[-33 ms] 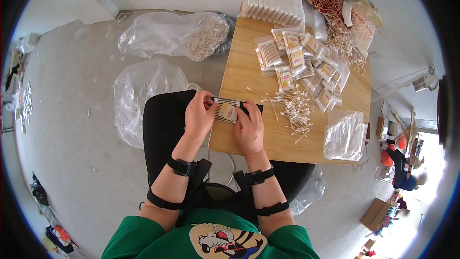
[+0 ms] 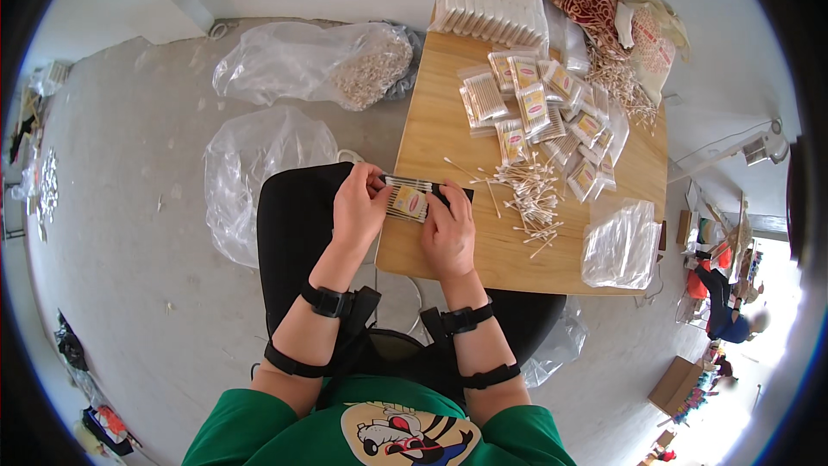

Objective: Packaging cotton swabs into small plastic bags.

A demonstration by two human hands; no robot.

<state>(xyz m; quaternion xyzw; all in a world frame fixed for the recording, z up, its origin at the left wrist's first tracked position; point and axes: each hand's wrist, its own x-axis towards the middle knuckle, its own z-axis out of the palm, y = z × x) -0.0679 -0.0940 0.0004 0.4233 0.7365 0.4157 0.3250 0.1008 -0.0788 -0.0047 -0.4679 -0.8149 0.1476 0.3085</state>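
At the near left corner of the wooden table, a small flat pack of cotton swabs with a yellow label lies between my hands. My left hand pinches its left end, thumb against the fingers. Over its right end curl the fingers of my right hand, holding that side. A dark flat piece shows beside and under the right fingers; its kind is partly hidden. Just right of my right hand spreads a heap of loose cotton swabs.
Filled swab packs pile up beyond the loose swabs. Clear plastic bags lie at the table's right edge. White bundles and a spilling sack occupy the far end. Large plastic bags rest on the floor at left.
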